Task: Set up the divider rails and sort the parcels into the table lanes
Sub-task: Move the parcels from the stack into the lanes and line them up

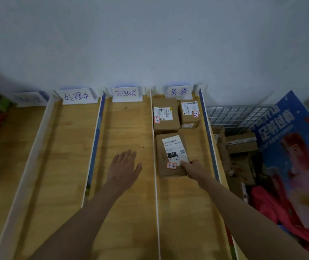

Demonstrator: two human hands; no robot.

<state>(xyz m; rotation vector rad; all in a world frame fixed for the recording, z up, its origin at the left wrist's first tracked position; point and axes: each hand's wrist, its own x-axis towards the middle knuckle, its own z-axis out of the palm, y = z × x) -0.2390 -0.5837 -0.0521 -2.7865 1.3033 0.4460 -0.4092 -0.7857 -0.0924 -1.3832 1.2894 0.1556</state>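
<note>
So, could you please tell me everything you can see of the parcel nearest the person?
The nearest parcel is a brown cardboard box lying flat in the rightmost lane, just behind two smaller boxes. It carries a white shipping label with barcode, a black "15H" tag, handwritten digits and a small red-bordered sticker. The right hand grips its near right corner.

wooden table (pixel 127 212), divider rails (pixel 93 147), three parcels (pixel 172 156), paper labels (pixel 125 93)

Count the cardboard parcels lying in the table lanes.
3, all in the rightmost lane: back-left parcel, back-right parcel, and the near parcel gripped by the right hand. None seem hidden.
</note>
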